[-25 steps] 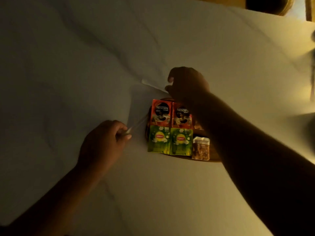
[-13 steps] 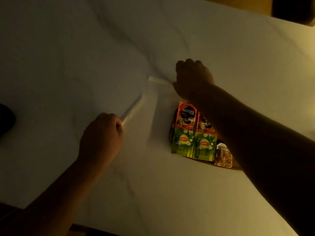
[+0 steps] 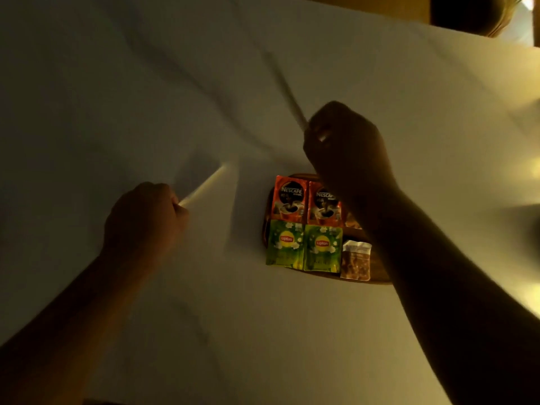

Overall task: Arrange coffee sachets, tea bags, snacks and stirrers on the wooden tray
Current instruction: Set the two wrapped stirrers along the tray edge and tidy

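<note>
Two stirrers are up off the surface (image 3: 292,331) now, one per hand; half a second back the right hand's stick lay nearly flat at the far edge of the tray, and now it's swung up to point far and left. Right hand (image 3: 347,147) is fisted around its stirrer (image 3: 287,89), hanging just past the far end of the wooden tray (image 3: 377,277); left hand (image 3: 146,217) is closed on the other stirrer (image 3: 203,188), well out to the left of the tray, and both sticks are pretty blurry.

So my guess is the stirrers are the last bit left; the tray already has two coffee sachets (image 3: 289,198) on the far row, two tea bags (image 3: 286,247) on the near row, and a snack pack (image 3: 356,260) at the near right.

What's in the way: the right forearm (image 3: 423,258) crosses the tray's right side and hides it, so can't tell how much room is free there; the lighting's super dim too.
</note>
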A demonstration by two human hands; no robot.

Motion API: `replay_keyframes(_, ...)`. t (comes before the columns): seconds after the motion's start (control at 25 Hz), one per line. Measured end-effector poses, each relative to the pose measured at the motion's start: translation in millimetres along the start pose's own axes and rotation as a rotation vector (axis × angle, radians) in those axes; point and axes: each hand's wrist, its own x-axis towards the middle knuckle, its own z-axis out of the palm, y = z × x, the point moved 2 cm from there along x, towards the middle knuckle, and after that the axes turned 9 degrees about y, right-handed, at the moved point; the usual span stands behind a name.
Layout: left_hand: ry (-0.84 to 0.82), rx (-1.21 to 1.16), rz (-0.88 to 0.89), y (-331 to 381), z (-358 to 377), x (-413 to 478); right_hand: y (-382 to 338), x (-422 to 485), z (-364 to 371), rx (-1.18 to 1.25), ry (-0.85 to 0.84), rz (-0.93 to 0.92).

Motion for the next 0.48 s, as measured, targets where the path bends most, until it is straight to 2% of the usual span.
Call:
replay_keyframes(0.16,0.007,0.041,-0.009,9,1,-1,64,-77,-58,0.162,-0.035,0.388)
replay_keyframes(0.28,-0.073,0.066,-0.042,11,3,4,111,-123,-79,0.221,-0.092,0.645)
replay_keyframes(0.4,-0.160,0.106,-0.089,19,5,14,137,-147,-89,0.260,-0.133,0.720)
replay_keyframes(0.48,-0.168,0.042,-0.158,28,3,13,145,-151,-91,0.267,-0.138,0.720)
